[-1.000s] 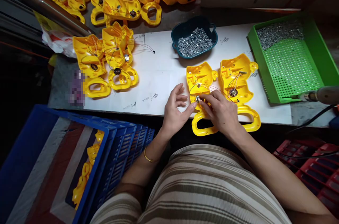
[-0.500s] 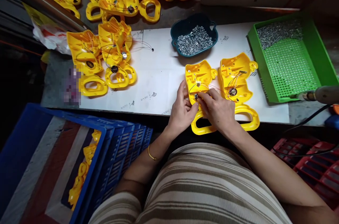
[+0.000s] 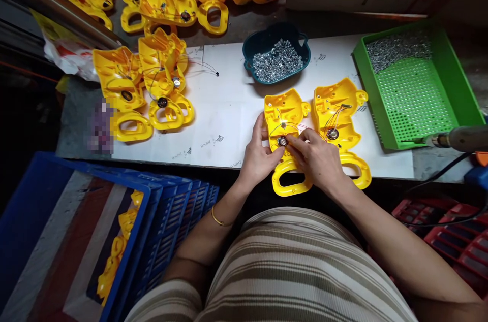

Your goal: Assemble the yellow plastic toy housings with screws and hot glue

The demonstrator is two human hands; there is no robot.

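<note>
A yellow plastic shell half (image 3: 285,108) with a ring handle lies open side up at the front of the bench. My left hand (image 3: 260,155) is closed around its left edge, thumb on the lower part. Seated in the shell is a small round speaker (image 3: 282,142) with a silver centre. The fingertips of my right hand (image 3: 318,159) are drawn together at the speaker's right edge; my palm hides part of the handle. Thin red and dark wires (image 3: 295,125) run from this shell towards a second yellow shell half (image 3: 335,103) on the right, which holds its own speaker (image 3: 332,134).
Behind stands a dark teal basket (image 3: 247,53) of small screws. To the right is a green perforated tray (image 3: 423,103) with more screws, an electric screwdriver (image 3: 457,138) at its front corner. More wired yellow shells (image 3: 162,68) stand left; blue crates (image 3: 152,195) sit below.
My right fingertips have shifted slightly off the speaker, so more of its face shows. My left hand keeps its hold on the shell. The whole view has shifted a little.
</note>
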